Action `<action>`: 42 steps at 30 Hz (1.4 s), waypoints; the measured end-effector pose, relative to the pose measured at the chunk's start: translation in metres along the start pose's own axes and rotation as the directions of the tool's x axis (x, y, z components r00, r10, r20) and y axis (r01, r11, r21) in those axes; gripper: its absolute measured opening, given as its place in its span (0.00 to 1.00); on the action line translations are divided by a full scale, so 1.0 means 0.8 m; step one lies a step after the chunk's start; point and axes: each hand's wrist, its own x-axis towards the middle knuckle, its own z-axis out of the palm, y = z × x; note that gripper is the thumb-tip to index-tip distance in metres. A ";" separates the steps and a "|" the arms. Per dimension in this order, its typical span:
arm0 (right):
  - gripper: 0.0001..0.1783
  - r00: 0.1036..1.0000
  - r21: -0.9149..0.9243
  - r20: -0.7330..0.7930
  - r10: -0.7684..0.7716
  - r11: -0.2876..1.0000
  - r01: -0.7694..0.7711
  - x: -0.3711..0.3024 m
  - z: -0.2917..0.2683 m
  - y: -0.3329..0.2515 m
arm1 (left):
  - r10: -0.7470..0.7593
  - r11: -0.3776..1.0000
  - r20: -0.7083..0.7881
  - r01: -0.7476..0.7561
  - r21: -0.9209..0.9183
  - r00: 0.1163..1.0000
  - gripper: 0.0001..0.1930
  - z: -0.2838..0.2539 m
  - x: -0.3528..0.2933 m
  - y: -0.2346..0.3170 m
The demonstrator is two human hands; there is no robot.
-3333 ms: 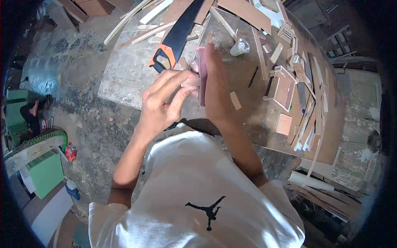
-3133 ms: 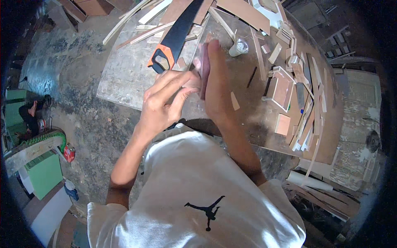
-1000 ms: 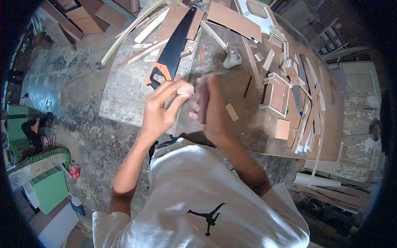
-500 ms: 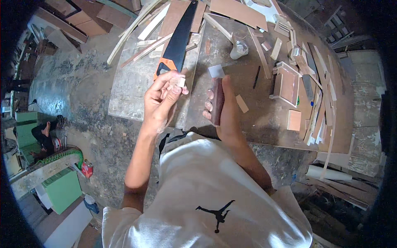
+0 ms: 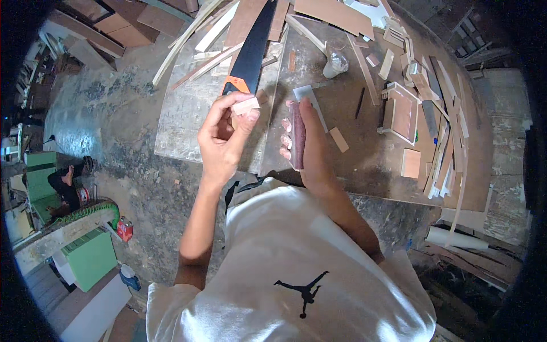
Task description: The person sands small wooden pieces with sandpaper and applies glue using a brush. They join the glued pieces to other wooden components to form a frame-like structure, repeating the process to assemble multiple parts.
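My left hand (image 5: pixel 221 139) pinches a small pale wood block (image 5: pixel 247 105) between thumb and fingertips, just in front of the handsaw (image 5: pixel 249 64) with its dark blade and orange handle. The saw lies on the worktable, its grip partly hidden by that hand. In my right hand (image 5: pixel 315 142) is a dark reddish-brown sanding block (image 5: pixel 297 135), held upright with the fingers wrapped round its left side. The two held pieces are apart. A pale flat piece (image 5: pixel 305 92) shows beyond the right hand, which partly covers it. A small wood offcut (image 5: pixel 338 139) lies to its right.
On the worktable (image 5: pixel 353 159) stand a clear plastic cup (image 5: pixel 335 66) and an open wooden box (image 5: pixel 400 117). A black pencil-like stick (image 5: pixel 360 102) lies between them. Wood strips (image 5: pixel 445 151) crowd the right edge. Left, beyond the floor, a person's foot (image 5: pixel 69 175) shows.
My left hand has turned the small wood block so that more of its face shows, and has moved up slightly. The sanding block stays in my right hand, tilted a little differently.
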 end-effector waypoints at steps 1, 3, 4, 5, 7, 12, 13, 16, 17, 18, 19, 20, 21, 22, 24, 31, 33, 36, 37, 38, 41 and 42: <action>0.26 1.000 -0.015 -0.002 -0.029 0.999 0.029 0.004 -0.001 0.005 | 0.028 0.999 -0.001 -0.028 0.042 1.000 0.15 0.000 0.000 0.000; 0.26 0.999 0.025 0.036 -0.008 1.000 0.007 0.001 0.000 0.006 | 0.047 0.998 0.005 -0.047 0.032 0.999 0.15 -0.001 0.000 -0.003; 0.26 0.999 0.042 0.054 0.002 0.999 -0.004 0.000 0.000 0.006 | 0.056 0.998 0.008 -0.056 0.024 0.998 0.15 -0.001 0.000 -0.003; 0.26 0.999 0.025 0.042 -0.025 0.999 0.024 0.001 0.000 0.008 | 0.054 0.998 0.009 -0.055 0.027 0.998 0.15 0.000 0.000 -0.003; 0.25 0.998 0.003 0.027 -0.050 0.999 0.050 0.003 0.002 0.012 | 0.052 0.998 0.006 -0.053 0.034 0.999 0.15 0.002 -0.001 -0.004; 0.24 0.999 0.049 0.010 0.040 0.998 -0.040 -0.005 0.008 -0.002 | 0.032 0.998 -0.001 -0.032 0.046 0.999 0.16 0.000 -0.003 -0.010; 0.24 0.999 0.057 0.001 0.050 0.997 -0.050 -0.005 0.008 -0.002 | 0.027 0.998 -0.001 -0.027 0.051 1.000 0.16 0.000 -0.003 -0.010; 0.24 0.999 0.045 0.002 0.054 0.998 -0.054 -0.004 0.005 -0.002 | 0.053 0.994 -0.004 -0.052 0.096 0.999 0.15 0.003 -0.004 -0.011; 0.24 0.999 0.035 0.013 0.040 0.999 -0.040 -0.005 0.005 -0.002 | 0.065 0.989 0.008 -0.066 0.132 0.998 0.15 0.001 -0.004 -0.013; 0.24 0.999 0.026 0.025 0.026 0.999 -0.027 -0.005 0.007 -0.003 | 0.077 0.983 0.021 -0.080 0.167 0.997 0.15 -0.002 -0.005 -0.016; 0.24 0.999 0.016 0.035 0.009 1.000 -0.010 -0.005 0.007 -0.003 | 0.091 0.975 0.036 -0.096 0.200 0.995 0.14 -0.004 -0.006 -0.019; 0.24 0.999 0.017 0.047 -0.011 1.000 0.010 -0.003 0.008 -0.001 | 0.097 0.973 0.042 -0.104 0.208 0.994 0.14 -0.004 -0.006 -0.020; 0.23 0.998 0.018 0.058 -0.031 0.999 0.030 -0.001 0.009 0.000 | 0.103 0.970 0.048 -0.111 0.215 0.993 0.14 -0.003 -0.008 -0.021; 0.23 0.996 0.019 0.071 -0.047 0.999 0.046 0.001 0.010 0.001 | 0.107 0.968 0.053 -0.116 0.224 0.993 0.14 -0.003 -0.008 -0.020; 0.23 0.991 0.028 0.119 -0.055 0.998 0.052 0.002 0.011 -0.002 | 0.126 0.957 0.069 -0.139 0.256 0.990 0.14 -0.002 -0.009 -0.019; 0.22 0.946 0.000 0.205 -0.251 0.966 0.257 0.011 0.019 0.012 | 0.171 0.922 0.108 -0.197 0.332 0.979 0.14 0.011 -0.015 -0.010; 0.22 0.942 -0.042 0.209 -0.263 0.960 0.278 0.011 0.019 0.013 | 0.177 0.928 0.047 -0.182 0.326 0.983 0.12 0.017 -0.016 -0.010; 0.23 0.955 -0.032 0.205 -0.215 0.973 0.227 0.003 0.024 0.003 | 0.192 0.924 0.046 -0.197 0.329 0.980 0.12 0.016 -0.014 -0.007; 0.24 0.959 -0.011 0.205 -0.197 0.979 0.204 0.001 0.027 0.000 | 0.199 0.920 0.061 -0.208 0.333 0.978 0.12 0.015 -0.012 -0.005; 0.24 0.961 -0.019 0.221 -0.168 0.984 0.177 0.000 0.028 -0.002 | 0.209 0.918 0.068 -0.220 0.330 0.976 0.12 0.013 -0.010 -0.004; 0.26 0.956 -0.071 0.245 -0.162 0.980 0.184 0.008 0.027 -0.003 | 0.211 0.913 0.110 -0.236 0.333 0.971 0.12 0.010 -0.004 0.005; 0.26 0.947 -0.106 0.242 -0.213 0.964 0.244 0.015 0.025 0.005 | 0.193 0.911 0.137 -0.230 0.342 0.972 0.12 0.007 -0.002 0.011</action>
